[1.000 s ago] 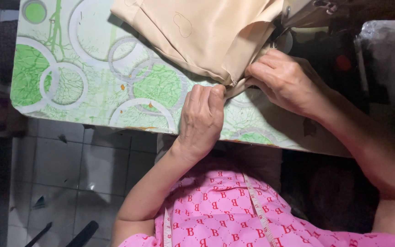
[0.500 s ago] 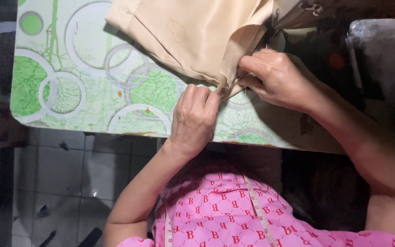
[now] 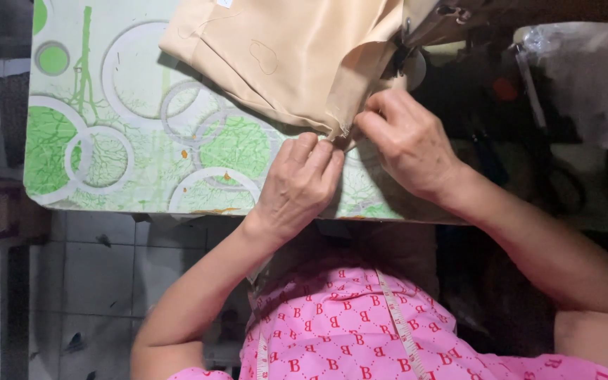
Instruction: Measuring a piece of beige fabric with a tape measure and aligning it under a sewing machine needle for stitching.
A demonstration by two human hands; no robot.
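Observation:
A folded piece of beige fabric [image 3: 290, 63] lies on a table covered with a green and white patterned cloth [image 3: 107, 141]. My left hand [image 3: 297, 186] rests palm down with its fingertips pinching the fabric's lower frayed corner. My right hand [image 3: 406, 144] grips the same corner from the right, fingers curled on the edge. The fabric's right side runs up under a sewing machine's presser area [image 3: 402, 49], partly hidden in shadow.
A dark sewing machine body [image 3: 487, 77] and a crumpled clear plastic bag [image 3: 578, 77] sit at the right. A tape measure [image 3: 395, 324] hangs over my pink patterned shirt. Tiled floor [image 3: 93, 274] shows below the table edge. A dark basket [image 3: 12, 112] stands at the left.
Both hands stay on the fabric's corner with only small shifts of the fingers. The view has drifted slightly, so the table and fabric appear a little more to the right.

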